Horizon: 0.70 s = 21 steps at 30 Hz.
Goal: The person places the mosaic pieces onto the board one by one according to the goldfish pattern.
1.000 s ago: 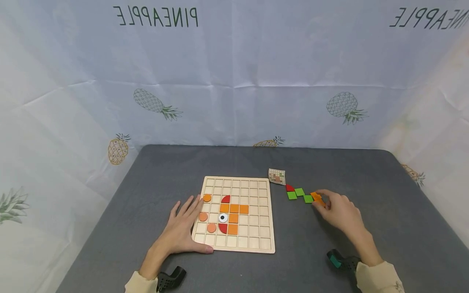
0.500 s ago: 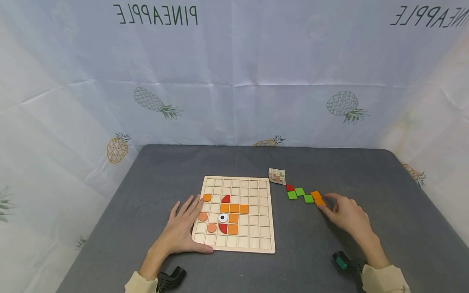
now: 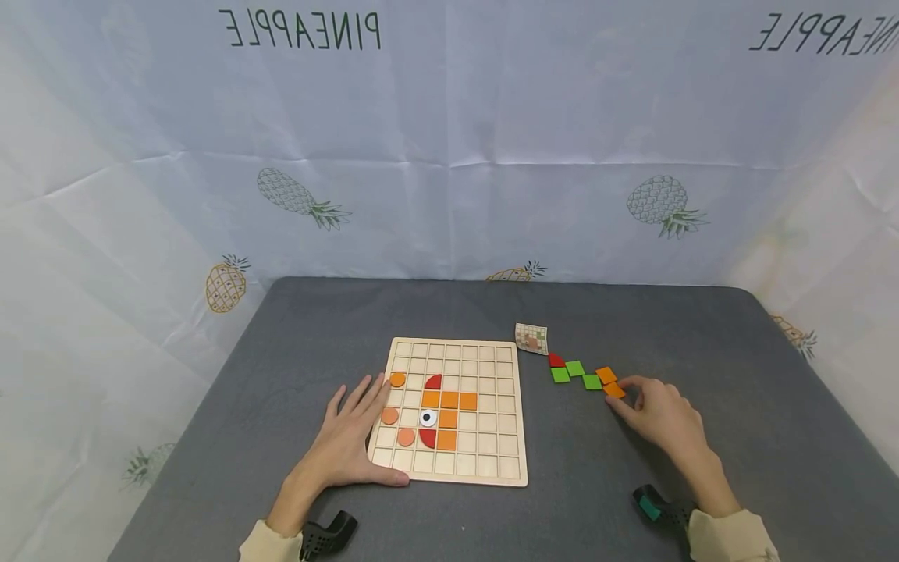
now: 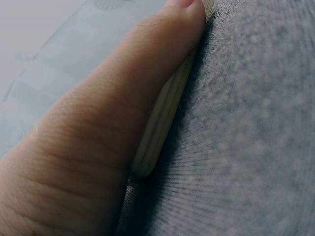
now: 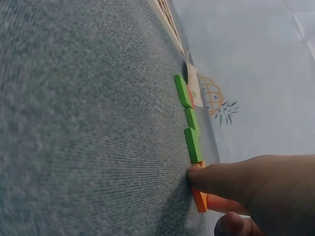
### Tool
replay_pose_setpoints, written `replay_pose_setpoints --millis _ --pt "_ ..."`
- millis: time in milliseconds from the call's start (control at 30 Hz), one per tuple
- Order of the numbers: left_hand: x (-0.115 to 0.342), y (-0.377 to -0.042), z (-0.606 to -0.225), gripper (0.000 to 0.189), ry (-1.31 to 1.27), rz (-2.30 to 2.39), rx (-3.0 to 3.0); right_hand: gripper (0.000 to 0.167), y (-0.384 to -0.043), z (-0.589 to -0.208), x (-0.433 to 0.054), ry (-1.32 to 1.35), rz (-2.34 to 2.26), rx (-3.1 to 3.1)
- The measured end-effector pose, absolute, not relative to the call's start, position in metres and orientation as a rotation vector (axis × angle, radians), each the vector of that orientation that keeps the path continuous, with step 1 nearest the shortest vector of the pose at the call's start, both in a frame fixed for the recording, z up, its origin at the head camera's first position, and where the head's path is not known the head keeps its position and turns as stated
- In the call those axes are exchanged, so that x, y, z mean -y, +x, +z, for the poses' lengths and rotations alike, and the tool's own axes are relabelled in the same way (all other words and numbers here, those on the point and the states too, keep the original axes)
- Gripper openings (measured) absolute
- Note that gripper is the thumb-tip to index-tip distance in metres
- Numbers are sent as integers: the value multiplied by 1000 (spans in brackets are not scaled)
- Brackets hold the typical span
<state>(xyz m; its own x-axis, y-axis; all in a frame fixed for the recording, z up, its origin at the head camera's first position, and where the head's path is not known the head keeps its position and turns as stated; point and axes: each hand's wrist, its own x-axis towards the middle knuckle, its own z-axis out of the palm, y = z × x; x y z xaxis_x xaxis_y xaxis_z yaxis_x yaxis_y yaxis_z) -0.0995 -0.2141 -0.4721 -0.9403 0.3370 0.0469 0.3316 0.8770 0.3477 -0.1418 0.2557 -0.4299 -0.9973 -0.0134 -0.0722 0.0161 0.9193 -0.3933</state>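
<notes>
My left hand [image 3: 347,446] lies spread at the left edge of a wooden grid board [image 3: 522,437], its thumb along the front edge. In the left wrist view the thumb [image 4: 142,54] covers part of the board's side [image 4: 160,123]. Over to the right, my right hand [image 3: 663,414] has thumb and index finger at opposite edges of the nearer orange square tile [image 3: 614,389], pinching it at the table. A second orange tile [image 3: 605,375] touches it on the far side. In the right wrist view the thumb presses the orange tile's edge [image 5: 201,200].
Several green tiles [image 3: 592,382] and a red quarter-circle [image 3: 556,360] trail leftward to a small pattern card [image 3: 531,338]. On the board lie several orange squares [image 3: 448,400], two red quarter-circles [image 3: 428,439], an eye disc [image 3: 428,417] and three round discs [image 3: 406,437].
My right hand first shifted right, uncovering the two orange tiles, then came back slightly left onto the nearer one. My left hand and the board stay in place.
</notes>
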Motion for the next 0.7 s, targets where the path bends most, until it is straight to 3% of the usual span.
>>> replay_pose_setpoints --millis 700 --pt "215 -100 -475 143 552 570 -3036 40 -138 -435 -255 -107 -617 -3023"
